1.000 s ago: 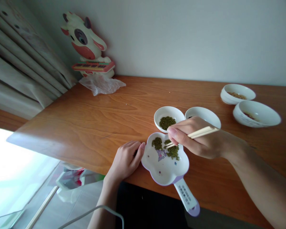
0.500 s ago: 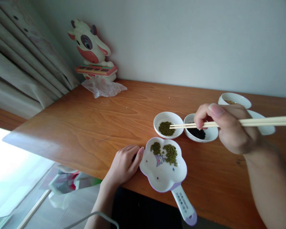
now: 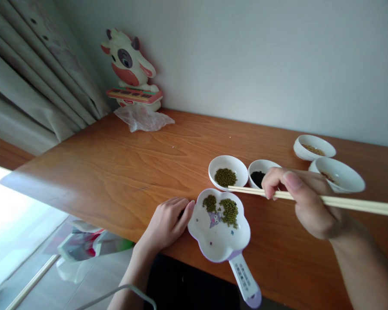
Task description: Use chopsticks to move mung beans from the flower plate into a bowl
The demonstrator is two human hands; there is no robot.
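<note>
My right hand (image 3: 310,198) is closed round a pair of pale chopsticks (image 3: 358,203). Their tips lie together over the gap between a white bowl of green beans (image 3: 225,177) and a flower-shaped dish (image 3: 221,245). No bean can be made out between them. The dish is white with a purple rim, a handle and a cartoon figure; two clusters of green beans (image 3: 229,212) sit in its far part. My left hand (image 3: 168,221) rests curled on the table, thumb and forefinger closed at the dish's left rim. A bowl with black grains (image 3: 258,177) is partly hidden behind my right hand.
Two white bowls stand at the back right, one with yellowish bits (image 3: 313,150), the other with brown bits (image 3: 328,176). A cow-shaped toy keyboard (image 3: 134,92) and a clear plastic bag (image 3: 144,119) are at the back left. A cable (image 3: 129,287) crosses my left forearm.
My right hand and the chopsticks have come down nearer; the tips moved from over the green-bean bowl to the dish's far rim. The left hand stays at the dish. The view has shifted slightly.
</note>
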